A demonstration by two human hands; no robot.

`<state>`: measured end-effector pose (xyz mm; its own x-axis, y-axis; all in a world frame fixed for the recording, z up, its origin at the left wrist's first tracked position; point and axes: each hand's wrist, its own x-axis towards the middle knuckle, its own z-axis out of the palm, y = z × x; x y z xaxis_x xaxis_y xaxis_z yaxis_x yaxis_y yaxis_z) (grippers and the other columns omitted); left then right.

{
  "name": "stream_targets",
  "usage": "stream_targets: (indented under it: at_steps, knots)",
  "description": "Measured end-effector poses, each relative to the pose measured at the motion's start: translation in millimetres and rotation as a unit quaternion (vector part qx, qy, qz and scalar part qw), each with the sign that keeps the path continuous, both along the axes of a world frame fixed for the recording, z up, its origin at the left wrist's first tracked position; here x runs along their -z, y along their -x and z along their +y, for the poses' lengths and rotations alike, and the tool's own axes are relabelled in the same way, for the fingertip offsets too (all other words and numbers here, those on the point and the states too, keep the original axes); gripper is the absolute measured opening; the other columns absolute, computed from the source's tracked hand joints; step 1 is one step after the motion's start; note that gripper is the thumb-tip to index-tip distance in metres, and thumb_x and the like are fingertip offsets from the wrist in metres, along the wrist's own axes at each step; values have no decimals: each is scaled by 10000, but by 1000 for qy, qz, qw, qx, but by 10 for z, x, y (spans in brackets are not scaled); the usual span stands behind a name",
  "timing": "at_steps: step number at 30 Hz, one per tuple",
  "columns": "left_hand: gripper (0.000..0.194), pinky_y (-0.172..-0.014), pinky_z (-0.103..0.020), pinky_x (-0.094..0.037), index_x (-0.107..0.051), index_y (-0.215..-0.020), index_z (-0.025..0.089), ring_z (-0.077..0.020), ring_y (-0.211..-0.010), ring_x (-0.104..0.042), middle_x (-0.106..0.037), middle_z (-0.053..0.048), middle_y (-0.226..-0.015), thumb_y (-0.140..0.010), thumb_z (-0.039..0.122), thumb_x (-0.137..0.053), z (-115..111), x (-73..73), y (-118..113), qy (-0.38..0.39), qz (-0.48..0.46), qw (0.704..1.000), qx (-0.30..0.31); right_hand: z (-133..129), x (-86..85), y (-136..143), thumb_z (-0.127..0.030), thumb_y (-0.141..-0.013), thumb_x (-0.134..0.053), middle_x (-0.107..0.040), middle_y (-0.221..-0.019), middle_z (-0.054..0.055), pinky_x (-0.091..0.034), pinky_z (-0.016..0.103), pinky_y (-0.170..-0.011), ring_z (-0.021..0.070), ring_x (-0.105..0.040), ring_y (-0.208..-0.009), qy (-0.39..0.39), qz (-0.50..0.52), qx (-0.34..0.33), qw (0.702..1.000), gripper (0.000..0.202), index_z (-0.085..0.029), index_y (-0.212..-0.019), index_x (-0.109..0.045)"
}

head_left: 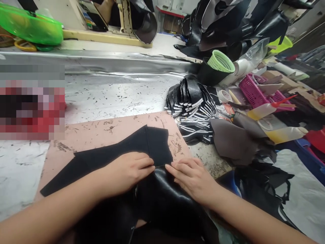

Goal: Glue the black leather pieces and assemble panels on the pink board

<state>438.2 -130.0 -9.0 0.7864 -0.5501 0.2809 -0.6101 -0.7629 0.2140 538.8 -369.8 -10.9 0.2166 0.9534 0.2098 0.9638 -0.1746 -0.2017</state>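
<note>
A flat matte black piece (pixel 106 156) with angled ends lies on a pinkish board. Over its near edge comes a glossy black leather piece (pixel 165 196), which hangs toward me in folds. My left hand (pixel 133 169) is closed, thumb and fingers pinching the leather's edge where it meets the matte piece. A short way to the right, my right hand (pixel 190 178) pinches the same edge near its corner. A short stretch of the joined edge shows between the two hands. The leather's lower part runs out of view at the bottom.
Strips with white edges (pixel 189 98) are stacked behind the board (pixel 83 135). To the right lie brown leather pieces (pixel 233 139), bottles of yellow liquid (pixel 286 135) and a magenta basket (pixel 251 93). A green perforated cup (pixel 220 62) leans at the back, near a sewing machine (pixel 125 17).
</note>
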Motion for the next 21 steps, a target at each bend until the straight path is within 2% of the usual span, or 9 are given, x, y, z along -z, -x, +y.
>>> stream_targets:
  at_steps: [4, 7, 11, 15, 18, 21]
  knots:
    - [338, -848, -277, -479, -621, -1042, 139, -159, -962, -564, -635, -71, -1057, -882, 102, -326, 10, -10, 88, -9, -8, 1000, -22, -85, 125, -39, -267, -896, -415, -584, -1183, 111, -400, 365, -846, 203, -511, -1085, -52, 62, 39, 996, 366, -157, -1244, -435]
    - [341, -852, -278, -486, -636, -1022, 144, -163, -968, -577, -645, -56, -1057, -888, 111, -325, -2, -17, 88, -12, -6, 1000, -23, -92, 171, -37, -244, -891, -419, -507, -1275, 150, -405, 379, -853, 212, -481, -1141, -71, 53, 53, 995, 326, -146, -1197, -475]
    - [343, -873, -269, -478, -637, -1030, 156, -156, -1012, -572, -627, -53, -1115, -878, 96, -336, 4, -28, 90, -16, 24, 999, -29, -41, 116, -15, -126, -860, -409, -552, -1232, 128, -418, 363, -801, 204, -538, -1032, -71, -2, 37, 997, 280, -159, -1080, -579]
    - [377, -916, -298, -445, -640, -1036, 176, -175, -1092, -524, -600, -42, -1169, -820, 41, -361, 45, -77, 170, -41, 56, 996, -52, 5, 30, 16, -84, -809, -444, -600, -1167, 119, -408, 357, -735, 217, -561, -943, -57, -76, 26, 995, 289, -142, -1029, -621]
    - [419, -920, -360, -429, -631, -1061, 213, -210, -1124, -493, -597, -26, -1175, -764, 24, -403, 87, -132, 335, -65, 81, 990, -91, 23, 42, 49, -91, -811, -452, -633, -1095, 117, -390, 355, -706, 220, -569, -905, -43, -117, 31, 992, 288, -133, -1037, -626]
    - [477, -915, -388, -422, -623, -1077, 247, -227, -1129, -484, -579, -16, -1201, -725, 6, -410, 106, -138, 606, -82, 89, 980, -157, 3, 107, 48, -98, -813, -444, -648, -1044, 104, -384, 352, -691, 217, -575, -851, -58, -131, 50, 988, 302, -140, -1050, -625]
